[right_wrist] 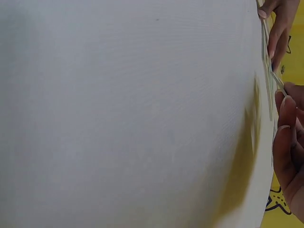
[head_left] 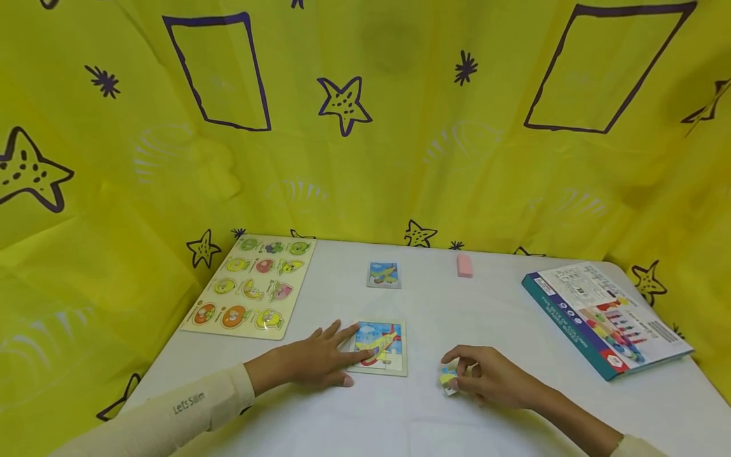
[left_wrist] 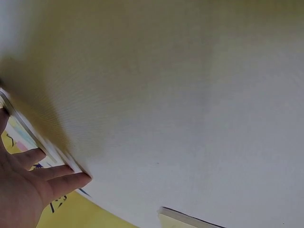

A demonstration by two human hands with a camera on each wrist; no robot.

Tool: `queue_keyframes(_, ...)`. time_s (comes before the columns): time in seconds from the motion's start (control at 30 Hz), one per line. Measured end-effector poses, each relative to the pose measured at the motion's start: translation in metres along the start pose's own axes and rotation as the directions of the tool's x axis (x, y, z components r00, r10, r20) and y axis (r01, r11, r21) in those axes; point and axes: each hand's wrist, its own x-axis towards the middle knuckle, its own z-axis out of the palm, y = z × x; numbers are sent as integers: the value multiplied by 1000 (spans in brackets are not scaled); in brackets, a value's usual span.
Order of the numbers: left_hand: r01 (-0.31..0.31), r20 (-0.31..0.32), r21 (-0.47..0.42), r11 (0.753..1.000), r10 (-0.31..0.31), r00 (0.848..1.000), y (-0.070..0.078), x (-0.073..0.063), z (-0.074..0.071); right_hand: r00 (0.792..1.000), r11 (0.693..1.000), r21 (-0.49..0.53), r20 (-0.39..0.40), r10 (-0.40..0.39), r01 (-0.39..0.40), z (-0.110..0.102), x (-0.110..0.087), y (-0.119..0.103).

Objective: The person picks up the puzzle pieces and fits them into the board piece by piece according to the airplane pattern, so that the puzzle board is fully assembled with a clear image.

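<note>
A small jigsaw puzzle tray (head_left: 404, 355) with a yellow-and-red airplane picture lies flat in the middle of the white table. My left hand (head_left: 320, 360) has its fingers spread, with the fingertips over the tray's left side. To the right of the tray, my right hand (head_left: 493, 377) pinches a blue, yellow and white puzzle piece (head_left: 448, 377) between thumb and fingers. In the right wrist view that piece (right_wrist: 278, 83) appears edge-on at the fingertips, close to the tray. The left wrist view shows the left hand (left_wrist: 28, 183) with straight fingers beside the tray's edge.
Behind the tray lies a small airplane picture card (head_left: 384, 275), with a pink block (head_left: 464, 266) to its right. A fruit puzzle board (head_left: 249, 285) occupies the left side, and a boxed bead set (head_left: 608, 317) the right. A yellow patterned curtain (head_left: 365, 171) surrounds the table.
</note>
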Motion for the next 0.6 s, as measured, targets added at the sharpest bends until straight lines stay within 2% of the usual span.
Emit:
queue_keyframes(0.23, -4, -4, 5, 1000, 4, 1000, -1, 0, 1, 995, 995, -65, -58, -77, 73, 11, 20, -9)
queue_keyframes(0.6, -14, -12, 11, 1000, 14, 1000, -2, 0, 1, 996, 998, -18, -70, -53, 52, 24, 49, -17)
